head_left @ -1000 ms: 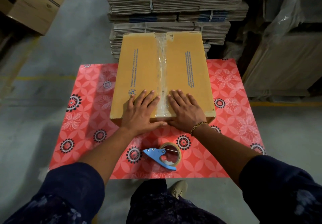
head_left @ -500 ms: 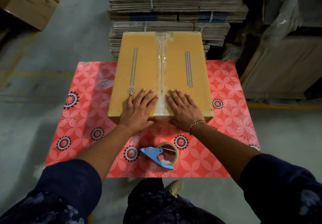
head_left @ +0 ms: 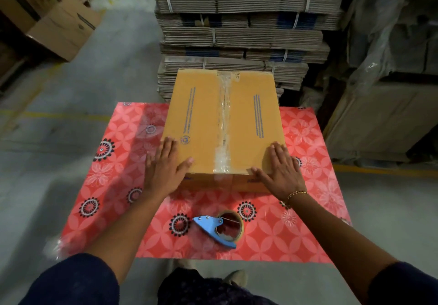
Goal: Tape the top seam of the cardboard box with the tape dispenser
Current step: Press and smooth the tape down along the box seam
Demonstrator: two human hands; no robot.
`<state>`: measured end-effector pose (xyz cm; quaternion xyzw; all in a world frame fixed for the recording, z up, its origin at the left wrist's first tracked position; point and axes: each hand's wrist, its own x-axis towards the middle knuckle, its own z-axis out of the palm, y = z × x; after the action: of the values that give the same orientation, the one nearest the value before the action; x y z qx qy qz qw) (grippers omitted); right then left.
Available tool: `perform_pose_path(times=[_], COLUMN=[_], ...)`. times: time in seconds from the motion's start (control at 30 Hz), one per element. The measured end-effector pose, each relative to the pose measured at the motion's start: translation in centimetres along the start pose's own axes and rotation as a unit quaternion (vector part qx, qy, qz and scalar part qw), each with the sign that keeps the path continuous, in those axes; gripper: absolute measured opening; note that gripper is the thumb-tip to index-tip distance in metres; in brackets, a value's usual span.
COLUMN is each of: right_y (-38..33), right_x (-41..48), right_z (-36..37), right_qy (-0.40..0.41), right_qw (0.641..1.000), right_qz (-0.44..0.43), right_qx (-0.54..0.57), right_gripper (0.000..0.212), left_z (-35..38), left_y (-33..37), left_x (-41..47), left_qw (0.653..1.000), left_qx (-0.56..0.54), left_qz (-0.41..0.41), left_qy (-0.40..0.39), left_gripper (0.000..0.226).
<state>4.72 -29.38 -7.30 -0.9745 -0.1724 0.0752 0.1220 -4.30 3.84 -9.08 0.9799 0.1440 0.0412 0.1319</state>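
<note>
1. Dim overall; corners are falling into dark vignette.
2. Glare is streaking along the clear tape (head_left: 224, 115) on the box top.
3. Soft shadow is lying over the table (head_left: 123, 169) at left.
4. Wide-angle bending is curving the edges; slight blur is softening detail.

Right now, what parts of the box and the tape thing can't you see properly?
All from the head view:
- Cardboard box: its far side and bottom are hidden by the box itself; the contents can't be seen, since the flaps are closed.
- Blue print on the lid: too small to read.
- Near corners: covered by the left hand and right hand.
- Tape dispenser: the remaining tape can't be judged.
</note>
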Motion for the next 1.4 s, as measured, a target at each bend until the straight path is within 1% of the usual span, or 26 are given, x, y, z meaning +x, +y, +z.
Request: perform_pose_path(times=[0.03, 0.07, 0.1, 0.13, 0.17, 0.2, 0.23, 0.27, 0.33, 0.43, 0.5, 0.6, 0.7, 0.83, 0.9, 0.97, 1.1, 1.2, 1.27, 1.3, 1.33, 1.4], right_y=[0.1, 0.0, 0.1, 0.2, 0.3, 0.4, 0.5, 0.6, 0.5, -0.5, -2.1, -5.9, -10.3, -15.9, -18.1, -19.8, -21.6, -22.1, -21.8, -21.6, -21.3, -20.2], right_x=[0.2, 0.4, 1.0, 1.6, 2.3, 2.9, 3.4, 3.6, 3.8, 3.4, 3.4, 3.7, 4.2, 5.1, 5.5, 5.9, 6.0, 5.8, 5.8, 5.8, 5.7, 5.0], right_z=[0.0, -0.2, -0.2, -0.2, -0.3, -0.4, -0.4, -0.4, -0.4, -0.3, 0.0, 1.0, 2.5, 4.0, 4.4, 4.7, 5.6, 5.9, 5.7, 5.4, 5.1, 4.3], right_qy=[0.011, 0.018, 0.018, 0.015, 0.012, 0.009, 0.005, 0.006, 0.017, 0.03, 0.045, 0.053, 0.031, 0.008, 0.001, -0.005, -0.033, -0.052, -0.059, -0.073, -0.089, -0.113], right_qw=[0.998, 0.988, 0.966, 0.937, 0.905, 0.879, 0.864, 0.858, 0.857, 0.866, 0.871, 0.873, 0.882, 0.894, 0.897, 0.899, 0.896, 0.901, 0.895, 0.891, 0.889, 0.885], right_qz=[0.042, 0.094, 0.15, 0.202, 0.244, 0.276, 0.292, 0.301, 0.301, 0.299, 0.282, 0.256, 0.231, 0.202, 0.19, 0.183, 0.19, 0.19, 0.185, 0.178, 0.167, 0.152], right_qx=[0.052, 0.124, 0.208, 0.284, 0.348, 0.389, 0.41, 0.416, 0.417, 0.399, 0.399, 0.412, 0.411, 0.399, 0.4, 0.397, 0.4, 0.388, 0.402, 0.411, 0.416, 0.426], right_gripper=[0.094, 0.094, 0.094, 0.092, 0.088, 0.084, 0.079, 0.072, 0.063, 0.061, 0.058, 0.054, 0.056, 0.069, 0.066, 0.063, 0.077, 0.076, 0.072, 0.069, 0.064, 0.049], left_z=[-0.1, -0.1, -0.4, -0.5, -0.6, -0.8, -0.9, -0.8, -0.5, -0.3, -0.7, -1.5, -3.2, -6.2, -7.1, -7.5, -7.7, -7.1, -6.9, -6.9, -7.1, -7.1], left_y=[-0.2, -0.4, -0.4, -0.5, -0.7, -0.9, -1.1, -1.4, -1.9, -2.9, -4.5, -8.9, -14.0, -19.4, -21.4, -23.0, -25.2, -25.9, -26.1, -26.1, -26.0, -25.4], left_x=[0.1, 0.3, 0.4, 0.7, 1.0, 1.2, 1.3, 1.4, 1.3, 1.2, 1.2, 1.1, 0.7, 0.2, 0.0, 0.0, 0.1, 0.0, 0.2, 0.1, 0.1, -0.1], left_qw=[0.999, 0.994, 0.983, 0.966, 0.948, 0.929, 0.912, 0.894, 0.866, 0.862, 0.861, 0.849, 0.85, 0.861, 0.857, 0.848, 0.839, 0.831, 0.833, 0.842, 0.864, 0.935], left_qx=[-0.032, -0.076, -0.129, -0.182, -0.227, -0.271, -0.314, -0.355, -0.417, -0.434, -0.437, -0.454, -0.453, -0.433, -0.434, -0.446, -0.456, -0.465, -0.462, -0.448, -0.408, -0.24], left_qz=[-0.041, -0.082, -0.129, -0.179, -0.22, -0.248, -0.263, -0.27, -0.273, -0.257, -0.258, -0.269, -0.27, -0.266, -0.277, -0.287, -0.297, -0.304, -0.305, -0.302, -0.293, -0.253], left_qy=[0.0, -0.008, -0.02, -0.032, -0.041, -0.041, -0.035, -0.033, -0.043, -0.042, -0.034, -0.013, -0.006, 0.012, 0.015, 0.023, 0.009, -0.007, -0.014, -0.016, -0.007, 0.062], left_gripper=[0.092, 0.096, 0.099, 0.099, 0.095, 0.086, 0.075, 0.067, 0.056, 0.053, 0.053, 0.062, 0.071, 0.068, 0.061, 0.064, 0.07, 0.07, 0.078, 0.081, 0.081, 0.077])
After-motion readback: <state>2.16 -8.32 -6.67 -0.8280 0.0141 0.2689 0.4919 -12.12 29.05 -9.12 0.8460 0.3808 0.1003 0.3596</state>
